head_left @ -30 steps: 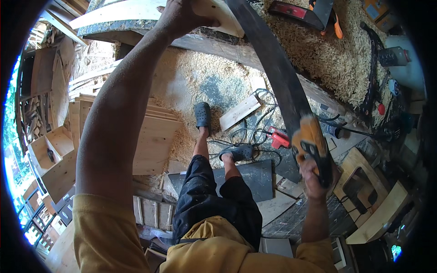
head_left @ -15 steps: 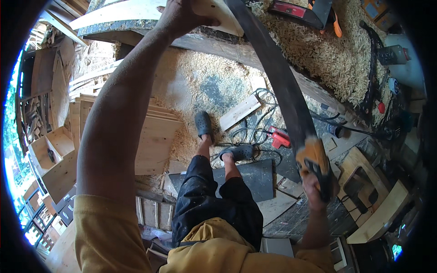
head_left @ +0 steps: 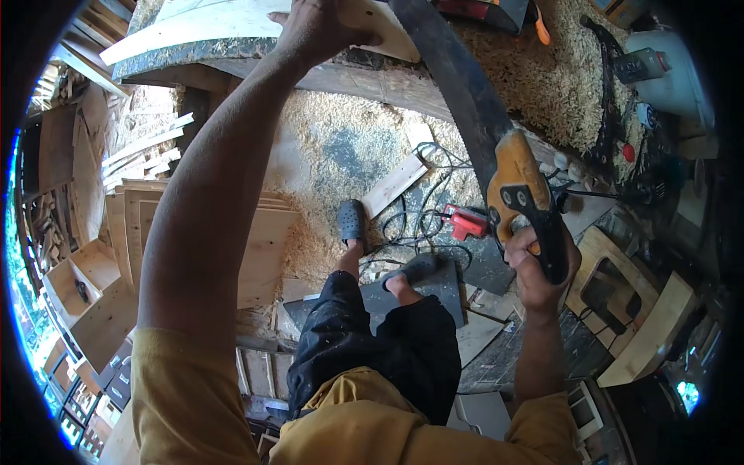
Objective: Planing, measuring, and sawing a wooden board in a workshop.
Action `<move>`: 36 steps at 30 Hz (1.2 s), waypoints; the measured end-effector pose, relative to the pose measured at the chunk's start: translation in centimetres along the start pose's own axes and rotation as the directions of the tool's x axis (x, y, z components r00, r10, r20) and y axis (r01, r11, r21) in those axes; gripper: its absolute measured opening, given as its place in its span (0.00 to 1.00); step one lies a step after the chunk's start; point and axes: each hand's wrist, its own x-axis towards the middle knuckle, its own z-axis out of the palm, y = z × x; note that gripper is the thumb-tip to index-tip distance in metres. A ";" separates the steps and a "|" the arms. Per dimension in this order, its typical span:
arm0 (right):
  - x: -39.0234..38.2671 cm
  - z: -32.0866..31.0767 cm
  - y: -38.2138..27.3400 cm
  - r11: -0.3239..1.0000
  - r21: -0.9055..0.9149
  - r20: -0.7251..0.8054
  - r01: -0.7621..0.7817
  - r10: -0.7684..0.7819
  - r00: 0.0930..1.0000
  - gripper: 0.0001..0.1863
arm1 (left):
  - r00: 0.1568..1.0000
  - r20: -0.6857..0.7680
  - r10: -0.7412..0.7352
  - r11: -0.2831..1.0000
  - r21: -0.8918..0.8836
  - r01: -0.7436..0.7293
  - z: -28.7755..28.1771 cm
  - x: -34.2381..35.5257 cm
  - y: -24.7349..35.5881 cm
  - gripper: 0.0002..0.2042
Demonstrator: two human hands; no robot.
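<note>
Sawdust-strewn workshop, right hand [head_left: 539,267] clenched on handsaw [head_left: 496,132] handle, left hand [head_left: 318,31] gripping pale board [head_left: 380,27].

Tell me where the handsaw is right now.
The handsaw is right of centre in the head view, its yellow-and-black handle gripped by the right hand, its dark blade running up to the pale board under the left hand.

Sawdust-strewn workshop floor [head_left: 325,147], stacked pale boards [head_left: 263,248] at left, tangled black cables [head_left: 418,225], bright daylight.
</note>
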 end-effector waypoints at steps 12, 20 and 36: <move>-7.2 -7.4 3.8 0.998 -0.047 0.038 0.049 -0.047 0.998 0.20 | 0.984 -0.100 0.147 0.909 -0.380 -0.174 0.8 -0.7 -0.7 0.37; -1.1 -5.4 6.5 0.998 0.070 0.128 -0.003 -0.006 0.992 0.22 | 0.999 -0.040 0.013 0.998 0.067 -0.011 1.5 -0.2 -0.8 0.36; 0.1 -4.5 6.3 0.995 -0.089 0.113 -0.036 0.046 0.992 0.28 | 0.994 -0.089 0.070 0.997 0.047 -0.066 0.9 -0.1 -0.1 0.37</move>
